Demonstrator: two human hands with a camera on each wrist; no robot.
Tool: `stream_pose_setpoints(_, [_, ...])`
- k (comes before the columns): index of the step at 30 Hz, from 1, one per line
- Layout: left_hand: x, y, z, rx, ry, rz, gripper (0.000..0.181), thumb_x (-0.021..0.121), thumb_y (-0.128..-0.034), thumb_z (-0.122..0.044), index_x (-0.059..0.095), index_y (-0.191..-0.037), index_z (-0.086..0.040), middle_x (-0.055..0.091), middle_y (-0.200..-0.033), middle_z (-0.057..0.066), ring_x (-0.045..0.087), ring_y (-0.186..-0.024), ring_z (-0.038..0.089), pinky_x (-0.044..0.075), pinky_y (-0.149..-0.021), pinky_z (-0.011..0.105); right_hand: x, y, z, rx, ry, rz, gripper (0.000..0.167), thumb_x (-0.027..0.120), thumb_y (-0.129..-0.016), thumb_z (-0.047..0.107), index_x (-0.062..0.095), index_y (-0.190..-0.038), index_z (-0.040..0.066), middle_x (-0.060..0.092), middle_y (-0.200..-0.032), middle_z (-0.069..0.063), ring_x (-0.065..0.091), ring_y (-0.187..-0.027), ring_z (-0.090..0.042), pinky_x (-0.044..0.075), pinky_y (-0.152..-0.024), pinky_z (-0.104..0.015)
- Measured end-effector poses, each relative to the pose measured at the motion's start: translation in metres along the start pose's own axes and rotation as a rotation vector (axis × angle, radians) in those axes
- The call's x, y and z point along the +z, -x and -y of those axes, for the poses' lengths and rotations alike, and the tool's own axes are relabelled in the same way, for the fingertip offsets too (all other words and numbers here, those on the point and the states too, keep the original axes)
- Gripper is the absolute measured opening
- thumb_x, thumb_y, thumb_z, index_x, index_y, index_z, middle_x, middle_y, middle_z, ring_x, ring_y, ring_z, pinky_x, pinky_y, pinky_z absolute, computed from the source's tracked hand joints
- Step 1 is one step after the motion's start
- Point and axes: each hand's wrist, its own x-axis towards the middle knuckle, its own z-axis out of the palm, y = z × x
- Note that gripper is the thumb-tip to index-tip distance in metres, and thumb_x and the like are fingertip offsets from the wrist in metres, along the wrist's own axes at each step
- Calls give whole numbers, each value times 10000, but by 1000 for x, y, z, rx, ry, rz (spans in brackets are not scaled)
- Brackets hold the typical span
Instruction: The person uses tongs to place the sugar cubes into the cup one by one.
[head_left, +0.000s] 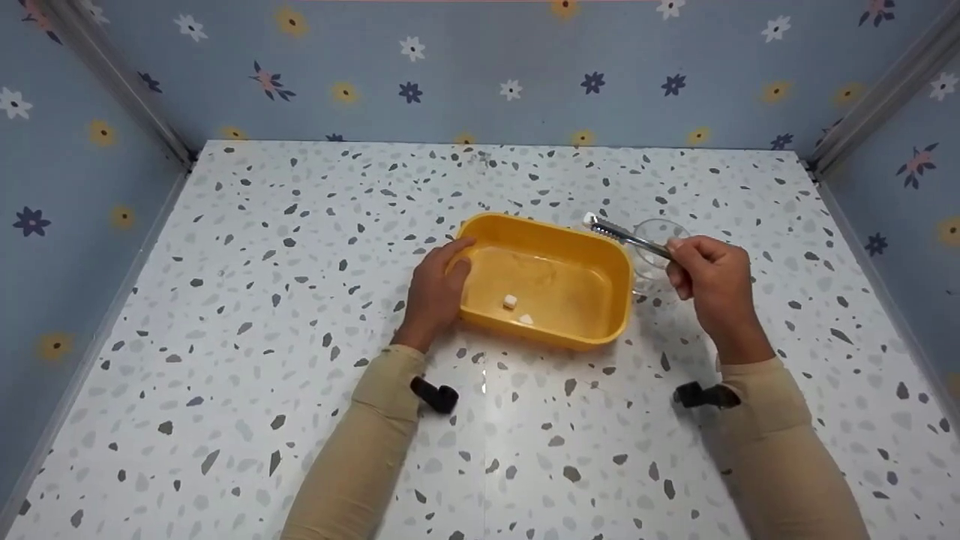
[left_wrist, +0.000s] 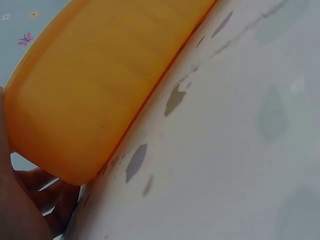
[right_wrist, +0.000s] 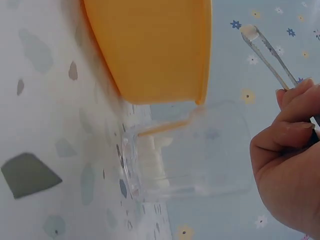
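At the left end of a yellow plastic tub, my left hand grips the wall, thumb over the rim and fingers outside. Two small white pieces, one a cube, lie on the tub's floor near its front wall. My right hand holds slim metal tongs, whose tips pinch a white cube above the tub's back right corner. Beneath the tongs, just right of the tub, stands a clear cup with white pieces low inside it. My right hand partly covers the cup in the head view.
The speckled white tabletop reaches to blue flowered panels at the back and both sides. Black wrist mounts sit on both sleeves.
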Motion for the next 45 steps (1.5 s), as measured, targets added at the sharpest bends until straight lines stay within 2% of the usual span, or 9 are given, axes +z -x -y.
stream_pose_setpoints(6, [-1,1,1,0,1,-4,408,482,-1004,-260,621,-1383,-200,620,-1266,56,567,-1043,193,434,-990,384,-8,-6,-1,-21,-83,-18,332,696,-947,123,615,-790,-157,515,-547,-85,431,-420,-125,392,-407,-209])
stream_pose_setpoints(12, [0,1,0,-8,4,-3,408,480,-1001,-271,624,-1378,-211,612,-1296,45,565,-1091,179,421,-1017,377,-18,-9,-5,-19,-180,-37,316,697,-936,68,599,-778,-187,509,-535,-91,417,-409,-114,369,-395,-204])
stream_pose_setpoints(20, [0,2,-2,8,-19,-4,406,486,-1008,-247,618,-1385,-175,619,-1278,68,570,-1054,196,430,-1011,360,-26,-10,-8,4,-170,-39,319,700,-938,91,610,-766,-162,517,-537,-88,431,-411,-121,378,-398,-206])
stream_pose_setpoints(22, [0,2,-2,12,-19,-3,405,486,-1008,-246,618,-1384,-173,620,-1270,65,570,-1047,192,433,-1006,356,-24,-9,-6,3,-108,-23,328,709,-937,116,620,-785,-160,525,-546,-88,445,-419,-123,394,-406,-206])
stream_pose_setpoints(25, [-1,2,-2,14,-16,-5,407,488,-1004,-247,619,-1383,-173,625,-1248,64,571,-1029,193,439,-990,361,-18,-5,-1,-7,54,25,373,707,-948,186,632,-828,-158,533,-569,-92,462,-445,-137,425,-425,-210])
stream_pose_setpoints(28, [-1,2,-1,15,-18,-8,405,491,-1004,-245,621,-1381,-175,628,-1247,61,571,-1043,190,433,-1000,363,-10,-1,3,-17,231,89,393,686,-964,269,660,-860,-109,541,-596,-104,480,-480,-163,452,-451,-227])
stream_pose_setpoints(30, [-1,2,-1,13,-18,-8,401,494,-1004,-240,624,-1379,-174,630,-1244,64,572,-1046,194,433,-1000,365,-4,2,5,-26,310,131,379,672,-971,299,680,-868,-65,551,-611,-119,493,-498,-184,467,-466,-241])
stream_pose_setpoints(37, [-1,3,-2,4,-12,0,405,491,-1004,-245,622,-1381,-174,620,-1285,65,568,-1088,188,418,-1031,367,10,6,4,-15,428,274,365,652,-981,334,703,-956,-27,564,-672,-122,506,-561,-204,453,-473,-258])
stream_pose_setpoints(45, [-1,2,0,10,-4,-2,404,489,-1002,-240,625,-1376,-174,618,-1288,54,566,-1104,178,414,-1034,357,19,8,0,30,532,343,328,723,-925,352,770,-1097,76,704,-1009,-83,605,-846,-222,516,-693,-234])
